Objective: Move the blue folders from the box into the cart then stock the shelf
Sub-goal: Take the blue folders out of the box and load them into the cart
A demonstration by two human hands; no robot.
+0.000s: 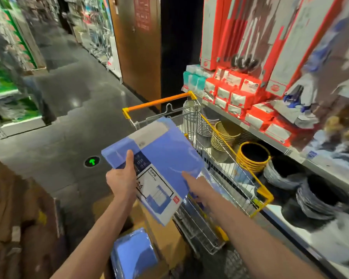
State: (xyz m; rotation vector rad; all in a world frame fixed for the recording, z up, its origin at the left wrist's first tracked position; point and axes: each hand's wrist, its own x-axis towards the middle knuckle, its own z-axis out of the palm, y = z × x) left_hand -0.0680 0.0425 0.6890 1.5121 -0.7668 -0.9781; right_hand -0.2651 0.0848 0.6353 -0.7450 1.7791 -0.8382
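A stack of blue folders [165, 156] with a white printed label hangs tilted in the air over the near end of the wire cart [220, 162]. My left hand [122, 178] grips its left edge, thumb on top. My right hand [199, 188] holds the lower right edge, thumb on the cover and fingers hidden underneath. More blue folders [133, 252] lie below in the cardboard box [165, 234]. Some blue shows inside the cart beneath the held stack.
The cart has an orange handle [159, 101] and yellow trim. The shelf [290, 150] on the right carries red and white packs [236, 91] above, woven baskets [224, 135] and dark bins [318, 196] below. Brown cartons [18, 218] stand at the left. Dark aisle floor [69, 117] stretches ahead.
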